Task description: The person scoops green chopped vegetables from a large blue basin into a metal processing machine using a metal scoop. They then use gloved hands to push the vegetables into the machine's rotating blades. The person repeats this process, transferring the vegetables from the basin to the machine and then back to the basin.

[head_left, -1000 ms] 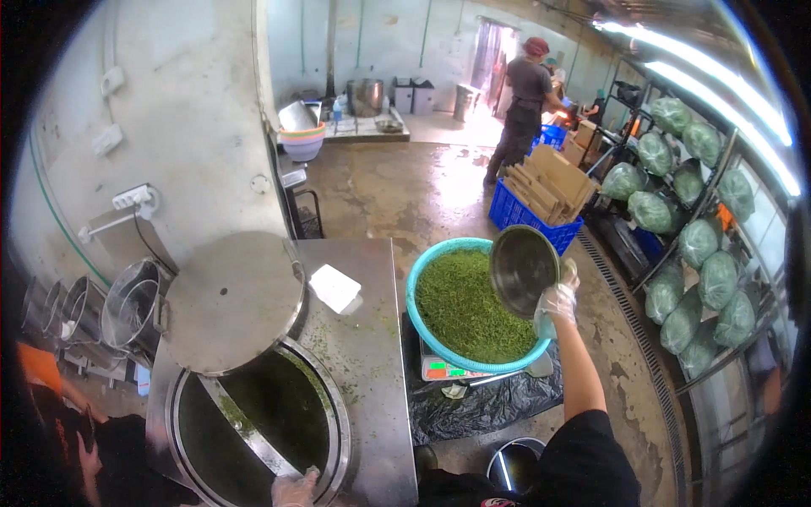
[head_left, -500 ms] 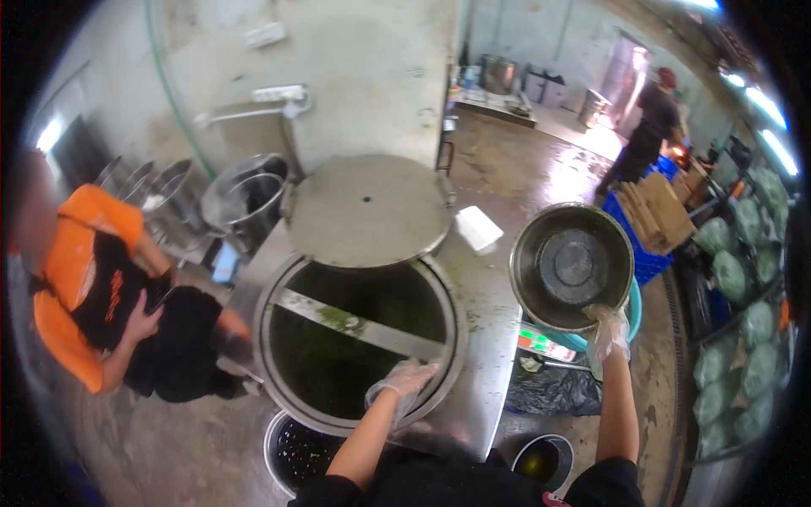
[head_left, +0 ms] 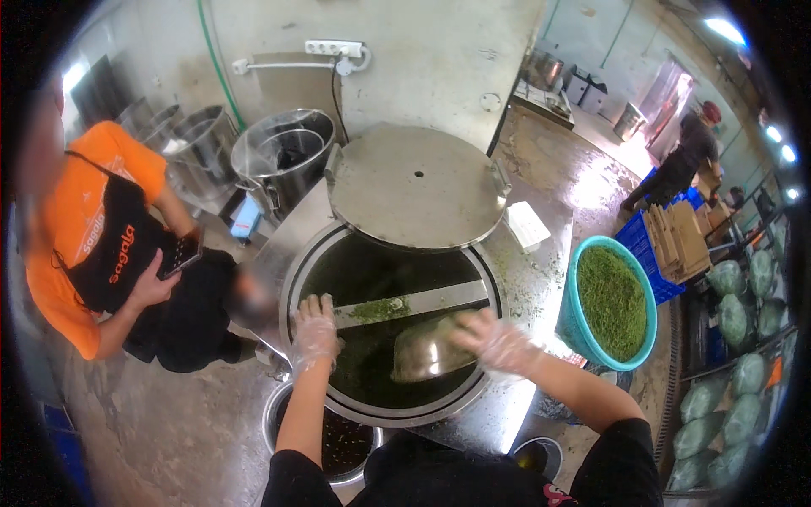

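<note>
A round steel vat (head_left: 296, 291) with dark green contents is set in the metal table before me. A flat metal bar (head_left: 448, 298) spans it, with green chopped leaves lying on its middle. My gloved right hand (head_left: 498, 342) grips a metal bowl (head_left: 432, 351), tilted down inside the vat at the right; the bowl is somewhat blurred. At the vat's left rim, by the bar's end, rests my gloved left hand (head_left: 315, 329), its fingers stretched out and holding nothing. The large round lid (head_left: 418, 186) stands propped behind the opening.
To the right stands a turquoise tub (head_left: 570, 313) heaped with chopped greens. A seated person in orange (head_left: 127, 169) holds a phone at the left. Steel pots (head_left: 283, 160) stand behind. A pot of dark liquid (head_left: 325, 439) sits below the table. Bagged greens (head_left: 731, 313) fill the right-hand rack.
My right hand has brought the bowl from beside the table leftward into the vat. My left hand has moved from the vat's near right to its left rim. The greens-filled tub is now uncovered.
</note>
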Available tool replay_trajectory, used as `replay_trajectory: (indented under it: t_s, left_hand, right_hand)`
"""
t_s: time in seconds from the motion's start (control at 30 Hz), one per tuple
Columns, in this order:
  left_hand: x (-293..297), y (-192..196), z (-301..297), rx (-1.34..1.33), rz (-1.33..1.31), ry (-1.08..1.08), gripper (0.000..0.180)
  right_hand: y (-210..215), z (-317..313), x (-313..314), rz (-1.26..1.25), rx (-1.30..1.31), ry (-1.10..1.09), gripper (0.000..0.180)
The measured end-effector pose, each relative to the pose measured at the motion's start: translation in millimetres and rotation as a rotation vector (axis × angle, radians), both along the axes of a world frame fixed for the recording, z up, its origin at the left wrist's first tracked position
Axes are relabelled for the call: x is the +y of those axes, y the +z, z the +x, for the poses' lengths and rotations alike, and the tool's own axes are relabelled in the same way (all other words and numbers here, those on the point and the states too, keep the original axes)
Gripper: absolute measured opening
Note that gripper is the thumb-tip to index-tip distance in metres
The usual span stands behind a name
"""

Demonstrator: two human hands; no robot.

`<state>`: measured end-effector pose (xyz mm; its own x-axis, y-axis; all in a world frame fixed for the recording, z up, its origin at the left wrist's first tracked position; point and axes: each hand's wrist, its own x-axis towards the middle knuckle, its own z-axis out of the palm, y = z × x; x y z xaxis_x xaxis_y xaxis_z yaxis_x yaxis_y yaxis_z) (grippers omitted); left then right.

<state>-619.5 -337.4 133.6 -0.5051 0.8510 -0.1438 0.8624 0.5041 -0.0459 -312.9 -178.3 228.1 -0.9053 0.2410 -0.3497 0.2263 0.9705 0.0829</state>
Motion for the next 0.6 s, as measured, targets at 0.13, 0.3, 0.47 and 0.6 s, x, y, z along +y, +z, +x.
replay_trajectory:
  t_s: [0.13, 0.3, 0.47, 0.6]
  left_hand:
    - [14, -22, -14, -0.154, -0.047, -0.045, 0.060]
    - [-10, -44, -7, -0.088, -0.044, -0.035, 0.046]
    - [-20, -41, 14, -0.001, 0.097, -0.050, 0.049]
    - [-21, -43, 25, 0.009, 0.088, 0.000, 0.050]
  right_hand:
    - [-84, -33, 12, -0.043, -0.284, 0.260, 0.073]
    - [-186, -54, 62, 0.132, -0.157, 0.333, 0.054]
    - [-294, -85, 96, -0.068, -0.035, -0.215, 0.043]
    - [-383, -107, 119, -0.137, 0.159, -0.368, 0.043]
